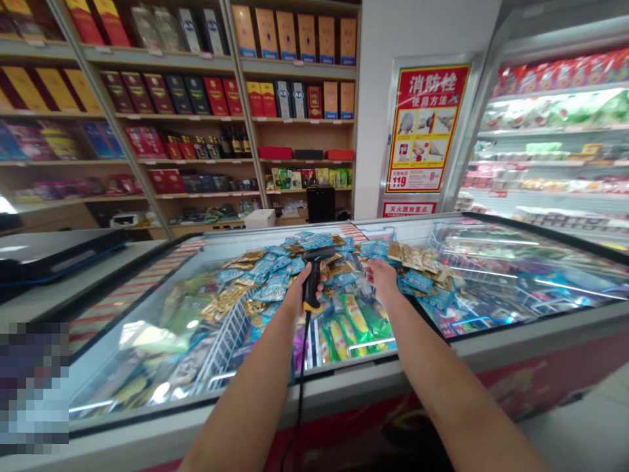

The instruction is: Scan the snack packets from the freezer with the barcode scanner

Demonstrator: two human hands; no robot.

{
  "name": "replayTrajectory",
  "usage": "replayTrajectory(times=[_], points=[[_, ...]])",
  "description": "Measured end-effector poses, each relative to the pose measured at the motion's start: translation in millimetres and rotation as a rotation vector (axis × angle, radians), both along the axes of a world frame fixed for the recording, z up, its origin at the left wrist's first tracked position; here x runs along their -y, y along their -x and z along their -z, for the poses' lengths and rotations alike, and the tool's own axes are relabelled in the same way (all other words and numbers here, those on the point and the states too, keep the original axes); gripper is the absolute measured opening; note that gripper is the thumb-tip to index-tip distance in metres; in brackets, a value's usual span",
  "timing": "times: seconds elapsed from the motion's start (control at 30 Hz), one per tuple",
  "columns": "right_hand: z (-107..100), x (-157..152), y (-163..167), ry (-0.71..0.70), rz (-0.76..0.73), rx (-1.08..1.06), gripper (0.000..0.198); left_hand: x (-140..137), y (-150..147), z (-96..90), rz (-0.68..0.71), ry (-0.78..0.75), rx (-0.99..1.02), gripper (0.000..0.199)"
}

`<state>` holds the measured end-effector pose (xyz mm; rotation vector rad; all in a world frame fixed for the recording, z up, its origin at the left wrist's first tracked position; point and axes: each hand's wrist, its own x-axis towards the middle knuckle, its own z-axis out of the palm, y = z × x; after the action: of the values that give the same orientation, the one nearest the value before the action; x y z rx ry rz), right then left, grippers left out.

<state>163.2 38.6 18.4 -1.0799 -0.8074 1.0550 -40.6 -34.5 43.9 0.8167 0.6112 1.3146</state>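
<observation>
My left hand [297, 290] is wrapped around the handle of a black and yellow barcode scanner [312, 286], whose cable hangs down over the freezer front. The scanner's head is over a spread of blue packets [275, 278] and gold packets [230, 298] lying on the glass lid. My right hand [384, 278] is to the right of the scanner with its fingers curled together. It is close to another group of gold packets [417, 255] and blue ones. Whatever its fingertips may hold is too small to make out.
Under the lids of the chest freezer [354, 393] are wire baskets and yellow-green packages [354, 314]. A dark flat device [59, 252] rests on the counter at left. Behind stand shelves of boxes [307, 39], a red poster [427, 128] and a lit display fridge [555, 131].
</observation>
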Motion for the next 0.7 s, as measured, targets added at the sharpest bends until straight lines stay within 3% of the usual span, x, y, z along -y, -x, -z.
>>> replayTrajectory(times=[0.17, 0.27, 0.37, 0.5, 0.7], points=[[7.0, 13.2, 26.0, -0.133, -0.231, 0.81, 0.018, -0.7, 8.5, -4.2, -0.009, 0.016, 0.045, 0.039], [5.0, 23.4, 39.6, -0.207, -0.325, 1.097, 0.031, -2.2, 14.8, -5.2, -0.045, 0.032, 0.085, 0.037], [0.2, 38.0, 51.2, -0.245, -0.357, 1.265, 0.05, -2.6, 19.0, -6.5, -0.053, 0.02, 0.127, 0.037], [-1.8, 52.0, 61.4, -0.289, -0.256, 1.436, 0.067, -2.0, 21.4, -7.6, -0.043, 0.012, 0.15, 0.037], [-0.2, 44.8, 59.9, -0.189, -0.275, 1.369, 0.053, -1.8, 23.2, -6.0, -0.038, 0.033, 0.123, 0.038]])
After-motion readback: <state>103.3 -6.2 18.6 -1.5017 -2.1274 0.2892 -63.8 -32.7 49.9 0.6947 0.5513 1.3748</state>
